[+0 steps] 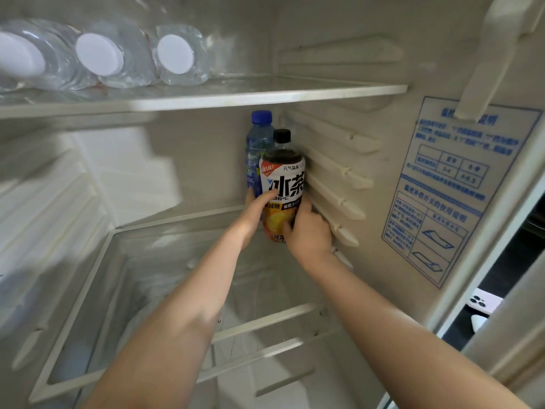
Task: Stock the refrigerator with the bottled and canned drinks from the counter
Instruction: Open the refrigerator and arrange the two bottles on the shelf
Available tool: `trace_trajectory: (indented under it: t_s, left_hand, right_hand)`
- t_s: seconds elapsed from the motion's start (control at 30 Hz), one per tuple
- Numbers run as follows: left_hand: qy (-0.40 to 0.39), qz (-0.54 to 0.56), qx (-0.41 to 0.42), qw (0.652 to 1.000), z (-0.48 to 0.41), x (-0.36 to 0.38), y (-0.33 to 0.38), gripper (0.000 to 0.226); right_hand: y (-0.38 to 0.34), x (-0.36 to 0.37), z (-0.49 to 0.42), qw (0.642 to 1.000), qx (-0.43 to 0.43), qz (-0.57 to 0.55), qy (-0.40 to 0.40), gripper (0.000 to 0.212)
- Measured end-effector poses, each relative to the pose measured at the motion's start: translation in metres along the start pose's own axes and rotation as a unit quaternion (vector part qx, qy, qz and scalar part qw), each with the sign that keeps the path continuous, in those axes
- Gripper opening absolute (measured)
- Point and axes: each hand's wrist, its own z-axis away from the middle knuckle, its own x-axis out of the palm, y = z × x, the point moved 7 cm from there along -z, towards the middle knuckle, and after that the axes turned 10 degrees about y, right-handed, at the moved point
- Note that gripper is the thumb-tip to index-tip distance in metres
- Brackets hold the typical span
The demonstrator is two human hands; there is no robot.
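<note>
I look into an open refrigerator. An iced tea bottle [283,178] with a black cap and a white and orange label stands upright at the back right of the glass middle shelf [165,225]. My left hand [256,215] and my right hand [308,231] both grip its lower half. A blue-capped bottle [258,140] stands right behind it, touching it, against the back wall. Three clear water bottles [177,57] lie on their sides on the top shelf [265,94], white caps facing me.
Ribbed shelf rails [339,172] line the right wall close to my right hand. A blue instruction sticker [448,184] is on that wall. A phone [482,302] lies on a dark surface outside the fridge at right. A lower shelf shows through the glass.
</note>
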Motion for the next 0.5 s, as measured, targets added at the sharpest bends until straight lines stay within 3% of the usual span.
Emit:
trace_trajectory:
  t_s: [0.23,0.37,0.5]
  left_hand:
    - [0.056,-0.083,-0.015,0.995,0.042,-0.022,-0.009,0.059]
    - [0.112,-0.102,0.04,0.988,0.08,-0.04,-0.005,0.025]
    - [0.167,-0.078,0.08,0.98,0.13,-0.053,-0.01,0.012]
  right_hand:
    - [0.011,-0.015,0.036,0.998,-0.005,-0.053,-0.026,0.05]
    - [0.027,-0.034,0.068,0.996,-0.003,-0.087,-0.033,0.055]
    - [0.043,-0.064,0.109,0.99,0.005,-0.137,-0.046,0.047]
